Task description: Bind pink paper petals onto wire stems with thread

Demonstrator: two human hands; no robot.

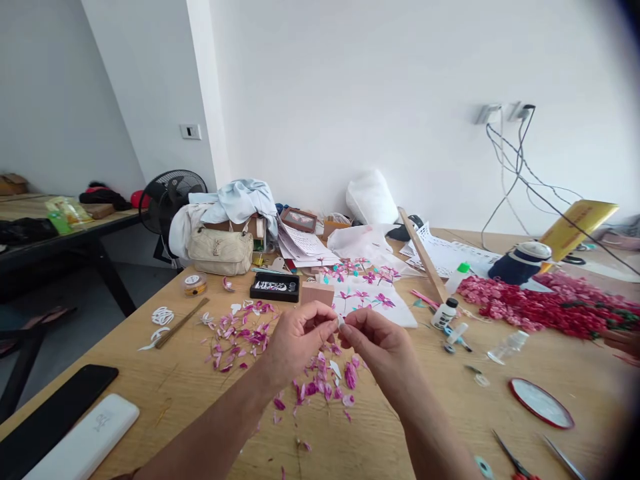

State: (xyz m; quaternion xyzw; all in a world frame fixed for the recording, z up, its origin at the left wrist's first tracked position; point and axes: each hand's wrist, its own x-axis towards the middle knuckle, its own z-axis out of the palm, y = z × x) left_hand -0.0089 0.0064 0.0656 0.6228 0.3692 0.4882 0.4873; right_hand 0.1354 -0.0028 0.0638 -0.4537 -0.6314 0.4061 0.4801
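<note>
Fingertips of my left hand (305, 333) and my right hand (377, 340) meet above the table, both pinched on a small white piece (341, 320). Its exact kind is too small to make out. Below and left of my hands, loose pink-purple petals (240, 337) lie scattered, with more petals (320, 383) between my forearms. Just beyond my fingers stands a small wooden block (317, 292). Behind it, finished purple flowers with teal parts (367, 298) rest on a white sheet (400, 313).
Left are a phone (65, 407), a power bank (93, 433) and a black tray (275, 287). Right are a black-capped bottle (444, 313), a spray bottle (507, 348), a red-rimmed dish (541, 403), scissors (515, 457) and red-pink flower strands (530, 300). Another person's hand (623, 341) shows at the right edge.
</note>
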